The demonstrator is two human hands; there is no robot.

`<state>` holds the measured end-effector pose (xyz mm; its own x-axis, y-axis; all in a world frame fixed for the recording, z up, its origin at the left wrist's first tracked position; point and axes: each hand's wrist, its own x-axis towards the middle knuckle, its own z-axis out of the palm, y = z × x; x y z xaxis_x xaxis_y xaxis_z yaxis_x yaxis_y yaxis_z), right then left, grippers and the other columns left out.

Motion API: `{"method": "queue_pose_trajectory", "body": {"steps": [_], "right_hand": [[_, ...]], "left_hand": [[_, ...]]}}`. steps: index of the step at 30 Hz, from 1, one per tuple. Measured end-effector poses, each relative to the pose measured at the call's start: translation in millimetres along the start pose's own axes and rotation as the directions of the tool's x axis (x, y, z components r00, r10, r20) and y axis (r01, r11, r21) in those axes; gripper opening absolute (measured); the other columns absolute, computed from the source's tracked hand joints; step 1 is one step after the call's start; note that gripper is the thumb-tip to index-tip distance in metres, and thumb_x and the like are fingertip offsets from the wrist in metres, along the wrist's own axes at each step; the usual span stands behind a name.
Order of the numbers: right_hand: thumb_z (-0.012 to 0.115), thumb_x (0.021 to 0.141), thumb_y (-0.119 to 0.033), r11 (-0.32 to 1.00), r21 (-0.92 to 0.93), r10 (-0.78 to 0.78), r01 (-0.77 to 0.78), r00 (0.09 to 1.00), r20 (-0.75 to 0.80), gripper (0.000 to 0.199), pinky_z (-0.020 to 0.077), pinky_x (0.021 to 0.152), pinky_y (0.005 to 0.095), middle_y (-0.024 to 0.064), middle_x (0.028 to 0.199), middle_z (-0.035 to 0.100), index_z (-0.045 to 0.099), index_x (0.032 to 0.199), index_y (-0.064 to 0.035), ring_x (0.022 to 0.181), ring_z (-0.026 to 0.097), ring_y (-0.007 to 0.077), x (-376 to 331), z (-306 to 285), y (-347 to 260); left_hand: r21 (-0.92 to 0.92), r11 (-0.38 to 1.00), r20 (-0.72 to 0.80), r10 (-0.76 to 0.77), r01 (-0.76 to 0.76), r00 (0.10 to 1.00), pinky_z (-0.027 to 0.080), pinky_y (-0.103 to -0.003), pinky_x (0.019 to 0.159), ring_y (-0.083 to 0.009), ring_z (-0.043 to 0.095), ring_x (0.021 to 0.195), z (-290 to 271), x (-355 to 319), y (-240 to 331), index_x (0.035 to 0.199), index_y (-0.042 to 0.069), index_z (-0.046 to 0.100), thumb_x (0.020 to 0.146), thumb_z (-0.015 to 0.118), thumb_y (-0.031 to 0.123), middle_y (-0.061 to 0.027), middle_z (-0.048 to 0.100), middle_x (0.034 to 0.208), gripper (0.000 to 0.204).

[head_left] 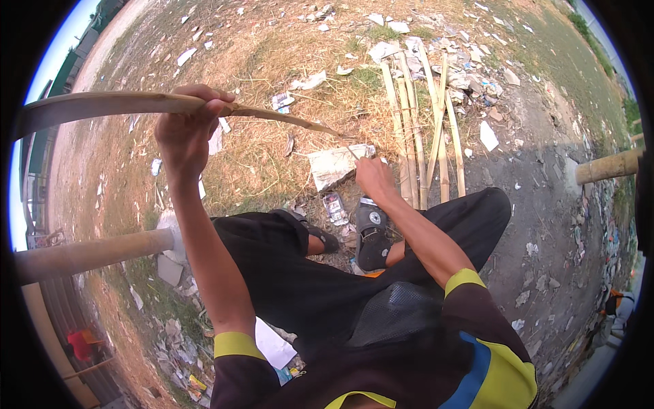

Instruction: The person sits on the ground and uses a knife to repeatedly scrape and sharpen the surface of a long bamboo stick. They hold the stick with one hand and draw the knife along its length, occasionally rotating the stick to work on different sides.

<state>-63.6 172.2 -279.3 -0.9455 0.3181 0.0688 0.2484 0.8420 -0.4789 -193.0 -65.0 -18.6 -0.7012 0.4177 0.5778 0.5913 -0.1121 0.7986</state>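
Observation:
My left hand (187,126) is raised and closed round a long, slightly bowed bamboo strip (122,105). One end of the strip runs out past the left of the view, and the other slopes down toward a whitish block (330,167) on the ground. Close to that lower end, my right hand (373,178) is closed in front of my shoes. A thin, blade-like tool (353,154) sticks out of it toward the strip; its handle is hidden in the fist. Whether the tool touches the strip I cannot tell.
Several bamboo strips (414,129) lie on the ground ahead, some crossing. Bamboo poles stand out at the left (95,255) and right (606,168). Litter and dry grass cover the ground. A crumpled packet (334,208) lies by my shoes (373,235).

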Motion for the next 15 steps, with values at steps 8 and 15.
{"method": "queue_pose_trajectory", "body": {"steps": [8,15], "right_hand": [[0.045,0.099,-0.028,0.982,0.189,-0.019,0.020,1.000,-0.004,0.035,0.0519,0.056,0.0457,0.0216,0.067,0.064,0.057,0.083,0.0002,0.062,0.063,0.0440,-21.8,-37.4,-48.8],[0.045,0.098,-0.029,0.967,0.153,0.188,-0.205,0.975,0.114,0.036,0.0488,0.071,0.0544,0.0285,0.072,0.063,0.061,0.089,0.0019,0.075,0.063,0.0472,-17.4,-1.0,23.8]], "left_hand": [[-0.047,0.998,0.097,0.035,-0.030,0.995,0.039,-0.018,0.046,-0.0059,0.051,0.056,-1.0,-0.1,4.4,0.097,0.001,0.060,0.088,0.067,0.003,-0.0156,0.068,0.089,0.011],[0.293,0.949,-0.446,0.031,0.114,0.894,0.037,-0.019,0.042,-0.0048,0.049,0.050,23.1,3.4,0.6,0.097,0.000,0.060,0.089,0.066,0.005,-0.0114,0.066,0.083,0.011]]}}
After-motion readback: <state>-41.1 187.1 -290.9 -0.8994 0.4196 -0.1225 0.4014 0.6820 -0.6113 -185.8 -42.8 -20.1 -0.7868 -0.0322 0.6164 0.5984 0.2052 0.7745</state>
